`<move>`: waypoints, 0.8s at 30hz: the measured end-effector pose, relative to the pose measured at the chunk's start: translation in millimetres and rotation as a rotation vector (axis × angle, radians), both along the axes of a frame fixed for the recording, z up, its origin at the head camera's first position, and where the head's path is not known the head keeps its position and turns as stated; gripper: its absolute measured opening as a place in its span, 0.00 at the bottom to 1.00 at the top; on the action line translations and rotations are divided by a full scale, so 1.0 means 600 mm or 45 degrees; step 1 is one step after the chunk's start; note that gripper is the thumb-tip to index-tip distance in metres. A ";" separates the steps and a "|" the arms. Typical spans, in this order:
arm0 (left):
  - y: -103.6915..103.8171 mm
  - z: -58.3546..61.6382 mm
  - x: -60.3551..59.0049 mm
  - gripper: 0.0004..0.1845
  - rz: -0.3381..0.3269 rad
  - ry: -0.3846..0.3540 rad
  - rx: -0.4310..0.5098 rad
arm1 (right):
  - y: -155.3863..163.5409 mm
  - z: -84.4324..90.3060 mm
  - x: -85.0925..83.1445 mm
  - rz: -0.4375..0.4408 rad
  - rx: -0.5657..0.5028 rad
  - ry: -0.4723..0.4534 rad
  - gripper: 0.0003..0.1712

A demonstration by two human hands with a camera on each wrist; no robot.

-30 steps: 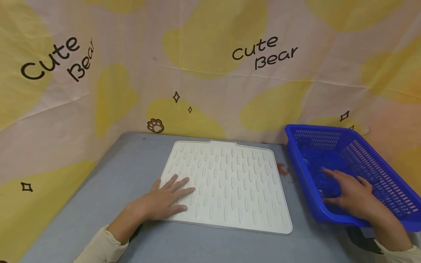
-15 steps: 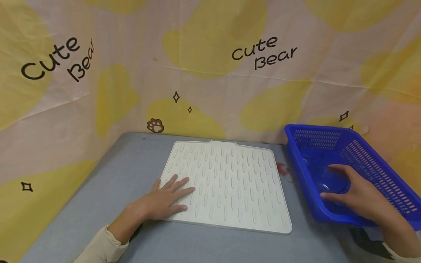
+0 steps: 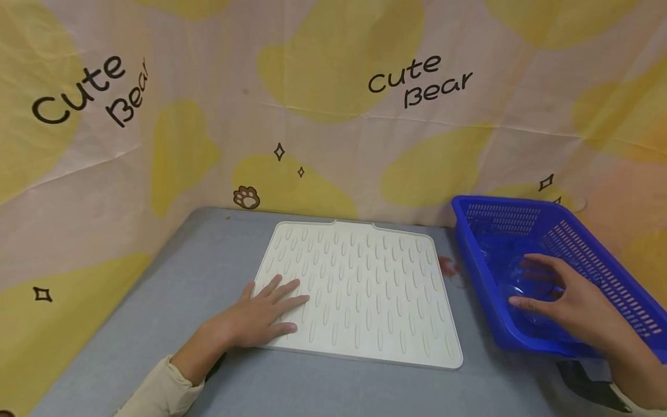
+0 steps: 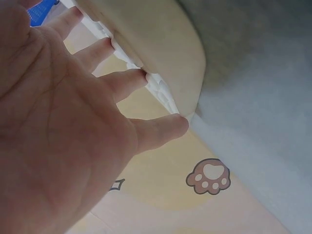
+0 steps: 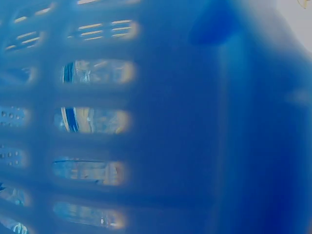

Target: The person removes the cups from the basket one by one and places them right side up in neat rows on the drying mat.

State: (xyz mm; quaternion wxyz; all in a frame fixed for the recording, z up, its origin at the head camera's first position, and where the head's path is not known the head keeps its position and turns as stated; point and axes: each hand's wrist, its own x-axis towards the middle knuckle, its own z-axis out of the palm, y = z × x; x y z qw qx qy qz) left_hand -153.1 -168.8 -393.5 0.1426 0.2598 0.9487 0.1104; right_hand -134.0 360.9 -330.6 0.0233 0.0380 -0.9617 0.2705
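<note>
1. Blue plastic: slotted basket (image 3: pixel 479 284) at the right of the worktop (image 3: pixel 208 260). Inside it, a clear round vessel (image 3: pixel 534 282); cup or bowl, glass or plastic, cannot tell which.
2. Vessel position: toward the near end of the basket, beside its left wall. Whether its base touches the basket floor is not resolved.
3. Right hand (image 3: pixel 578 304): grasping the vessel, thumb at the near side, fingers curled round the far side. Key relation: vessel lies to the left of the right palm, between thumb and fingertips.
4. Nearer hand: the right, clearly. Left hand (image 3: pixel 260 318) is well apart from the vessel.
5. Vessel axis: outline roughly round in the head view, no long axis readable. Direction of its mouth and any tilt: cannot tell; fingers and the blue behind mask the form.
6. Basket long axis: runs away from the person, far end slanted to the left.
7. Left hand: released, fingers straight and spread, resting on the near-left part of the white ridged mat (image 3: pixel 375 289).
8. Mat: flat on the worktop, just left of the basket, not touching it; ridges run roughly away from the person.
9. Right wrist view: blurred basket wall; grip not visible there.
</note>
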 end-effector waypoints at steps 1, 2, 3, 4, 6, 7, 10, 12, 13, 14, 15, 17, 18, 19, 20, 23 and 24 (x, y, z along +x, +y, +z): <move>0.000 0.000 0.000 0.31 0.000 0.003 -0.004 | 0.000 0.001 0.000 -0.001 -0.013 -0.003 0.56; 0.000 0.000 0.000 0.31 0.000 0.005 -0.007 | 0.000 0.002 0.001 -0.004 -0.021 -0.009 0.56; 0.000 0.000 0.000 0.31 0.001 0.007 -0.011 | 0.000 0.003 0.002 -0.006 -0.028 -0.016 0.57; -0.001 0.000 0.000 0.31 0.000 0.008 -0.014 | 0.000 0.003 0.002 -0.010 -0.031 -0.020 0.57; -0.001 0.001 0.000 0.31 0.000 0.011 -0.016 | 0.000 0.005 0.003 -0.019 -0.033 -0.012 0.58; -0.002 0.002 0.000 0.32 0.002 0.011 -0.016 | 0.000 0.007 0.003 -0.024 -0.032 -0.010 0.59; -0.005 0.007 0.001 0.34 0.012 0.014 -0.009 | -0.002 0.010 0.006 -0.031 -0.044 0.004 0.59; -0.007 0.010 0.002 0.36 0.016 0.015 -0.002 | -0.004 0.012 0.008 -0.034 -0.061 0.008 0.59; -0.008 0.012 0.003 0.37 0.021 0.012 -0.002 | -0.005 0.013 0.009 -0.038 -0.070 0.006 0.59; -0.009 0.015 0.003 0.38 0.023 0.009 -0.002 | -0.006 0.013 0.010 -0.038 -0.079 0.008 0.58; -0.010 0.016 0.003 0.39 0.025 0.006 -0.004 | -0.007 0.015 0.010 -0.039 -0.084 0.011 0.58; -0.011 0.019 0.003 0.40 0.025 0.000 -0.009 | -0.009 0.017 0.011 -0.040 -0.092 0.025 0.57; -0.011 0.019 0.003 0.40 0.025 0.001 -0.015 | -0.010 0.018 0.012 -0.040 -0.094 0.033 0.57; -0.010 0.019 0.002 0.40 0.027 -0.001 -0.019 | -0.010 0.019 0.012 -0.042 -0.093 0.041 0.57; -0.010 0.019 0.002 0.40 0.026 0.001 -0.023 | -0.011 0.020 0.012 -0.042 -0.088 0.051 0.57; -0.010 0.016 0.004 0.40 0.029 0.011 -0.026 | -0.013 0.022 0.011 -0.041 -0.100 0.053 0.57; -0.010 0.016 0.005 0.40 0.035 0.013 -0.028 | -0.014 0.023 0.011 -0.043 -0.102 0.059 0.57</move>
